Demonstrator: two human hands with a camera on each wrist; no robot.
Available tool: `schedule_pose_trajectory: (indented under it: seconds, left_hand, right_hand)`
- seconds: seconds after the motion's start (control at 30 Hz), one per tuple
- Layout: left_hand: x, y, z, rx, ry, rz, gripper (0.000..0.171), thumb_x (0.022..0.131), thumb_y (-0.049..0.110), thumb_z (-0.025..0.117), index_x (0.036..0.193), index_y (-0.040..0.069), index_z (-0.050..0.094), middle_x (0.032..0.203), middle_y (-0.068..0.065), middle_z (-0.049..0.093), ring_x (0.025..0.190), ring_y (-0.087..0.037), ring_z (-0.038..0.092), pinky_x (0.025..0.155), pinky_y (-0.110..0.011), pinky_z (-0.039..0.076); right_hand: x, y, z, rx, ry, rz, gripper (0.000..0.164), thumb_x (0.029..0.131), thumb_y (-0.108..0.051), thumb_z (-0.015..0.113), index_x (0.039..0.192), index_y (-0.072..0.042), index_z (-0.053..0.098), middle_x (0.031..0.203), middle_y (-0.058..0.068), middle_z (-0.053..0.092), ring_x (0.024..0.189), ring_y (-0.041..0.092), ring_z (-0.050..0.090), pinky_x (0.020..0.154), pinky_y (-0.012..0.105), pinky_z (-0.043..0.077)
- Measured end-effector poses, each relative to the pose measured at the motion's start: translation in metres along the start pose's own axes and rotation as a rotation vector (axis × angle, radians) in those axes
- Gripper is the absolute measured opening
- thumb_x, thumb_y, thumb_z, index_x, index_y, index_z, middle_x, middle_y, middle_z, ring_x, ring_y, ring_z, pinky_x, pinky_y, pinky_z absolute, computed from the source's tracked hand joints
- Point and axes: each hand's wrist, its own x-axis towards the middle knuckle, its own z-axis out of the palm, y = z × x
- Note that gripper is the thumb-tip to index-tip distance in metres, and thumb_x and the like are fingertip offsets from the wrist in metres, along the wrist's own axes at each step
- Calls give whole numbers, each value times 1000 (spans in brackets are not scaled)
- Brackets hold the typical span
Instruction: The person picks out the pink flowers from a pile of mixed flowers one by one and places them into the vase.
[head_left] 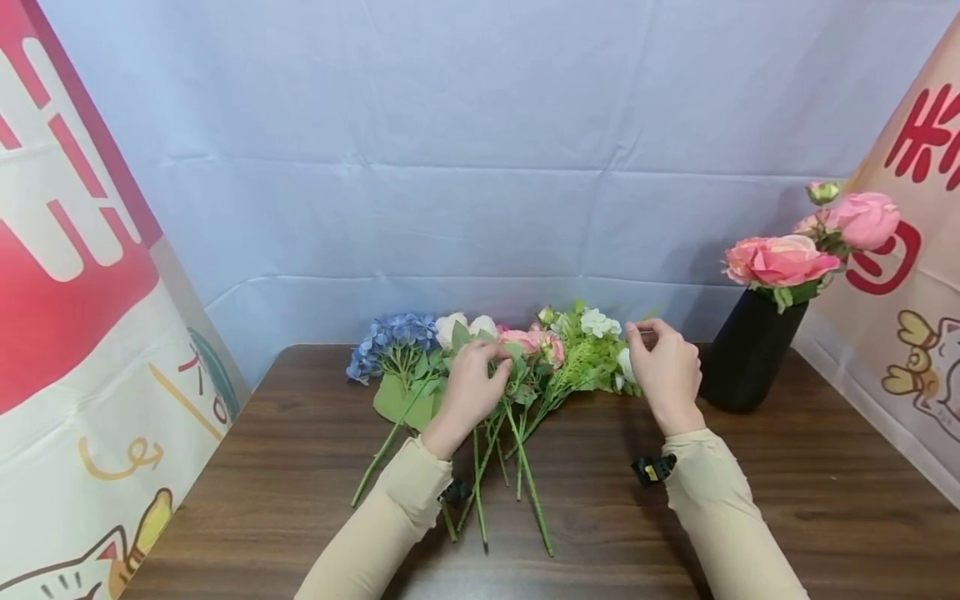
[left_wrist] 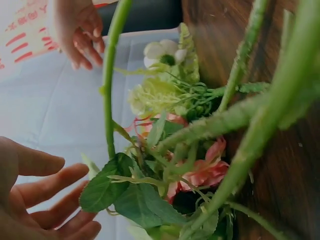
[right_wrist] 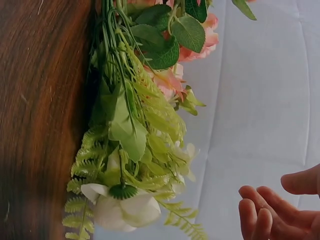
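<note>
My left hand [head_left: 472, 382] hovers over the middle of a row of artificial flowers, its fingers loosely bent. In the left wrist view those fingertips overlap a dark green leaf [left_wrist: 105, 187] beside a pink flower [left_wrist: 207, 170], and nothing is gripped. At the row's right end my right hand [head_left: 666, 373] is raised, thumb and fingers apart with nothing between them. Nearest to it are a white flower [right_wrist: 127, 212] and light green fern foliage [right_wrist: 162, 120]. A blue hydrangea [head_left: 408, 331] lies at the left end. Green stems [head_left: 534, 492] point towards the table's front, partly hidden behind the left forearm.
A black vase [head_left: 753, 354] stands at the back right of the brown wooden table [head_left: 600, 508], holding pink flowers [head_left: 787, 262]. Behind the table hangs a pale blue cloth [head_left: 480, 167]. Printed banners flank it on the left [head_left: 75, 333] and right [head_left: 892, 333].
</note>
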Motion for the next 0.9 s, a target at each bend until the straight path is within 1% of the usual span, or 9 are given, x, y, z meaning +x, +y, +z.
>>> schedule_pose_trajectory:
  seconds: [0.2,0.37,0.4,0.47,0.53,0.63,0.7,0.77,0.9]
  left_hand:
    - [5,-3,2,159,-141,67,17,92,15,59,99,7,72,101,-6,70,101,-24,59,90,-37,45]
    - [10,-10,-6,313,-226,153,16,91,16,60,97,9,74,94,-3,73,88,-19,63,88,-35,40]
    - [10,-11,-8,333,-239,167,15,91,16,61,93,10,74,94,-2,73,86,-18,64,89,-35,39]
    - [11,-14,-14,369,-272,188,14,90,18,63,83,11,73,81,-1,72,75,-17,62,86,-35,38]
    - [12,-17,-19,399,-319,198,25,89,19,65,65,12,66,62,1,63,61,-15,54,82,-35,36]
    - [12,-23,-26,458,-391,202,45,87,25,68,48,16,48,44,6,40,50,-13,37,79,-35,33]
    - [11,-26,-30,497,-434,201,54,86,27,70,42,18,38,40,8,29,45,-11,29,81,-35,35]
    - [10,-30,-33,527,-464,201,58,84,30,71,40,19,34,38,10,24,42,-8,25,81,-34,39]
    - [10,-36,-34,559,-522,159,61,84,34,71,40,19,30,38,9,18,37,-6,18,59,-25,41]
  right_hand:
    - [-1,-2,5,6,-4,5,44,96,-49,46,110,-13,68,97,11,72,78,30,64,61,44,47]
    - [-1,-5,7,14,-14,9,45,96,-50,44,109,-15,68,98,9,72,78,29,65,61,43,47]
    - [0,-6,7,15,-15,9,44,96,-50,44,109,-15,68,98,9,72,78,29,65,60,43,47]
    - [0,-7,7,13,-16,9,43,96,-49,45,109,-15,68,98,9,72,78,29,65,59,42,47]
    - [0,-7,8,16,-16,9,42,96,-48,46,109,-15,68,98,10,72,77,29,65,57,40,47]
    - [0,-8,8,19,-19,8,42,96,-47,46,109,-14,68,98,10,72,76,29,65,55,38,46]
    - [1,-8,8,21,-19,7,42,96,-48,46,109,-14,68,97,10,72,75,29,65,53,37,46]
    - [1,-8,8,19,-21,9,43,96,-48,46,109,-14,68,97,10,72,75,28,65,53,36,46]
    - [1,-8,7,20,-26,16,43,96,-49,45,110,-15,68,97,10,72,76,28,65,55,38,46]
